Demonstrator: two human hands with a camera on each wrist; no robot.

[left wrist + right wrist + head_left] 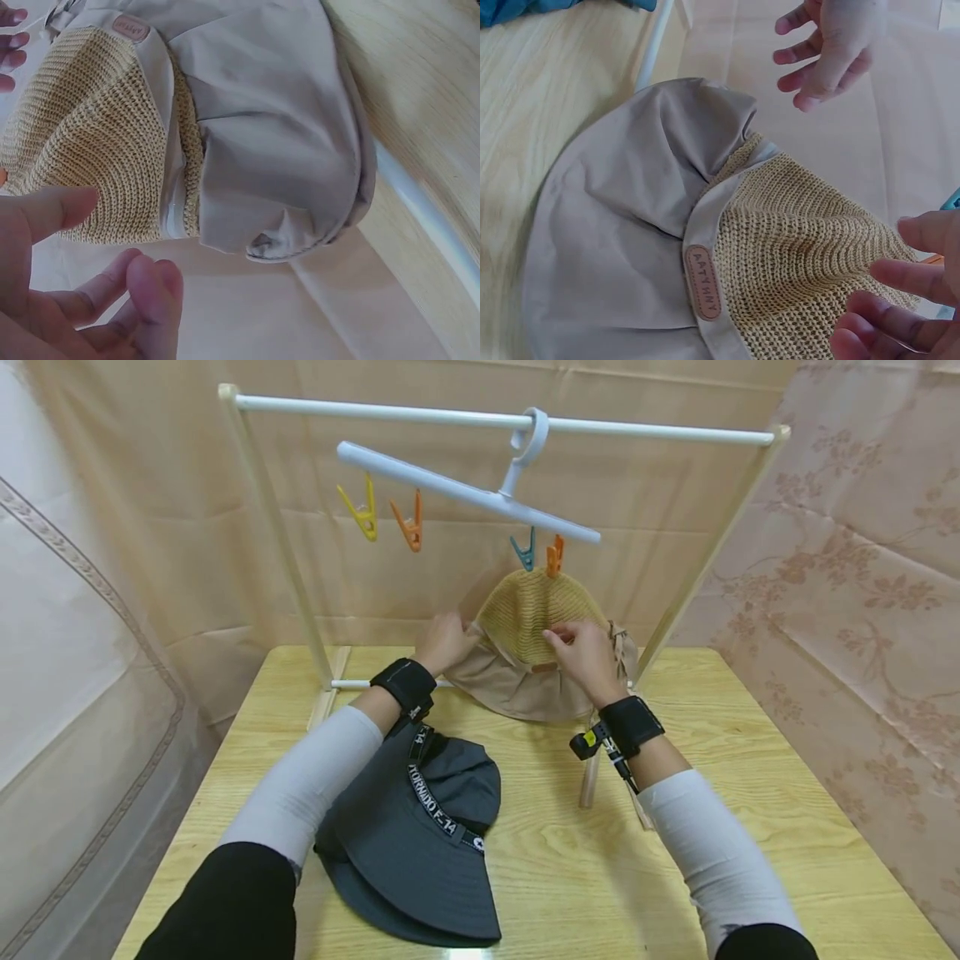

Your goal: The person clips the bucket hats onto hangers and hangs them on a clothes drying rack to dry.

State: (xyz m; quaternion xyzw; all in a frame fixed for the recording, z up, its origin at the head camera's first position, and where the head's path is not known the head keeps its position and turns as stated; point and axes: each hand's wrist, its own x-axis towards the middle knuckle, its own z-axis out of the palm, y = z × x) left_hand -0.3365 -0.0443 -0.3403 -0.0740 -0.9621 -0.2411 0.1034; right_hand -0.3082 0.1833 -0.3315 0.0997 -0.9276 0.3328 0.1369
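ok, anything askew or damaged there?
Yes: the clip hanger slants, its right end low in the head view, likely because the knit-crowned sun hat hangs there while the yellow clip opposite holds nothing. No damage visible.

Sun hat [525,639]: straw-yellow ribbed crown [516,614], beige brim [510,693]. Cap [405,860]: dark grey, white-lettered black band [430,795]. Hanger [450,487] pale blue.

A dark grey brimmed hat [420,877] lay on the pale wood-grained table [570,877], its band [435,806] lettered in white. Farther back stood a rack [277,535] with cream posts and a white top rod [375,412]. Creased tan cloth [180,527] hung behind it; white cloth with a patterned strip [97,582] hung to the left, and pink floral cloth [847,610] to the right.
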